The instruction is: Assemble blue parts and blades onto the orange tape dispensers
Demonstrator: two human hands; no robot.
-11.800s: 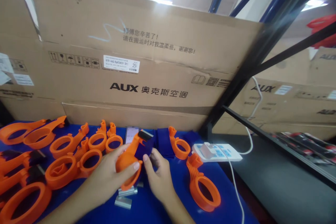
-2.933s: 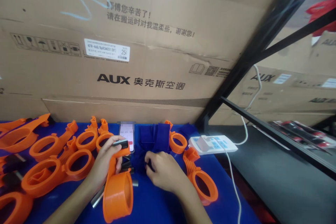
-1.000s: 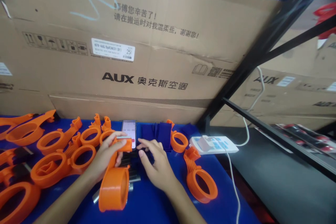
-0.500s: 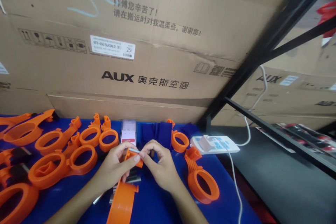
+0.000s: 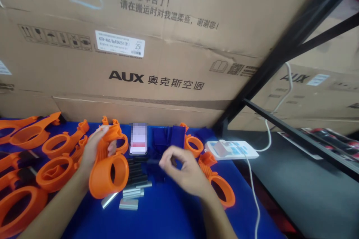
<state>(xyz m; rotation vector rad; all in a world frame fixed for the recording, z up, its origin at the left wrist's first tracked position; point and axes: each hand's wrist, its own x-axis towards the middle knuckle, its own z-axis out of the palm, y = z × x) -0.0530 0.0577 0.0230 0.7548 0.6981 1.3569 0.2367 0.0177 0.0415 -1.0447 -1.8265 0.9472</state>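
Observation:
My left hand (image 5: 94,149) is closed round the neck of an orange plastic ring-shaped part (image 5: 109,171) and holds it above the blue table (image 5: 174,216), ring end toward me. My right hand (image 5: 183,171) hovers to the right of it, fingers curled into a pinch; what is in the pinch is too small to make out. Below and between the hands lie several small metal and dark strips (image 5: 134,186). A phone (image 5: 138,139) with a lit screen lies just behind them.
Several more orange ring parts (image 5: 56,171) cover the left of the table, others (image 5: 221,190) lie at the right. A blue plastic piece (image 5: 168,138) stands behind. A white power strip (image 5: 232,149) with its cable lies at right. Large cardboard boxes (image 5: 157,44) wall the back; black shelf bars (image 5: 280,59) run right.
My hands have come apart. The left hand has carried the orange part leftward and turned it; the right hand has pulled away to the right, still pinched.

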